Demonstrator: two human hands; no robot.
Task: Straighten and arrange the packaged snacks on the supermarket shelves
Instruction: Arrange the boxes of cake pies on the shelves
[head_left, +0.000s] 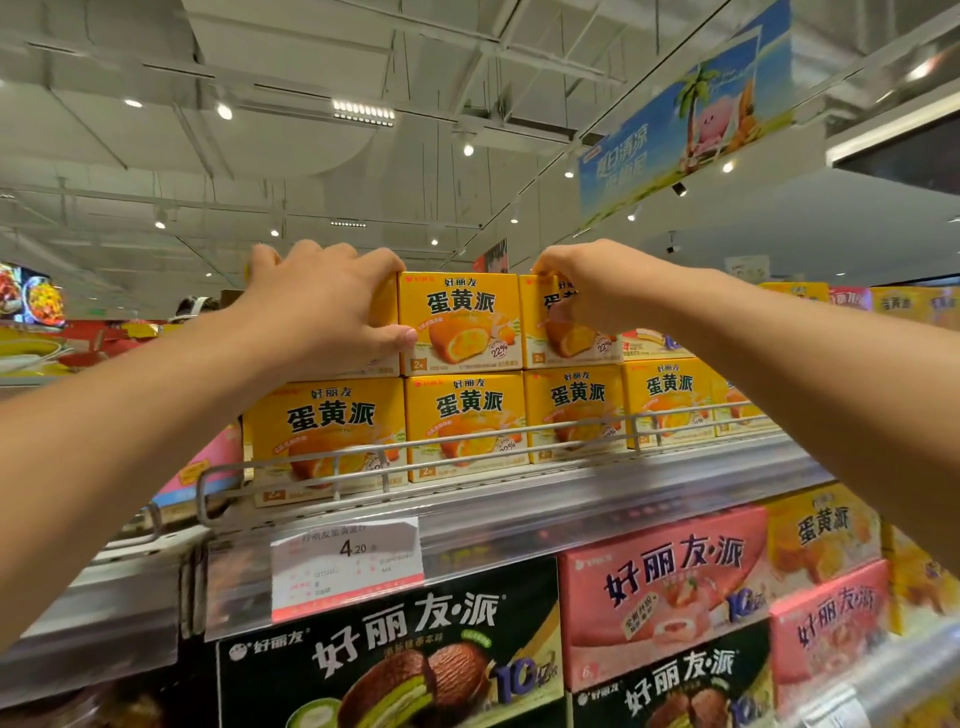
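Small yellow snack boxes stand two layers high on the top shelf (519, 499). My left hand (322, 306) grips the upper left yellow box (387, 312), fingers over its top and thumb on its front; most of that box is hidden. My right hand (587, 291) holds the upper right yellow box (540, 322), fingers curled over its top edge and front. Between my hands the middle upper box (460, 319) stands upright and untouched. The lower row of yellow boxes (467, 423) sits behind a wire rail (426, 454).
A price tag (348, 566) hangs on the shelf's front strip. Below are large black boxes (389, 665), pink boxes (660, 587) and yellow boxes (821, 535). A pink pack (208, 467) lies left of the lower row. A blue banner (691, 109) hangs overhead.
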